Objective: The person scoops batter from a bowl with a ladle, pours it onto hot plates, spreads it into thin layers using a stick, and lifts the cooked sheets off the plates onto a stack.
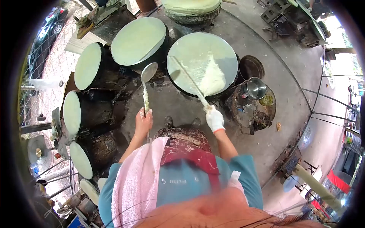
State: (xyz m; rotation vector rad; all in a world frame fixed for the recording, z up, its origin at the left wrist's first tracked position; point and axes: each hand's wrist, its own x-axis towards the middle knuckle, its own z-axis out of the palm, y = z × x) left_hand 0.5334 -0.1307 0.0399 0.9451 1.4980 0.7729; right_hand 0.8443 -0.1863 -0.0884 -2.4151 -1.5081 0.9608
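My bare left hand [143,122] is wrapped round the batter-smeared handle of a ladle [149,71], whose round bowl points away from me. My right hand [215,119], in a white glove, grips a long flat stick [191,79]. The stick slants up and left across a large round griddle [186,45]. A pale, thin film covers much of that griddle, and a thicker white patch of batter [213,78] lies on its right half, beside the stick. Whether the stick touches the surface I cannot tell.
More round griddles with pale tops [138,41] curve round to my left. A thick stack of pale sheets [192,5] stands at the far side. To the right, a metal pot [256,88] sits on a cluttered round stand [269,114]. A fan [39,152] is at far left.
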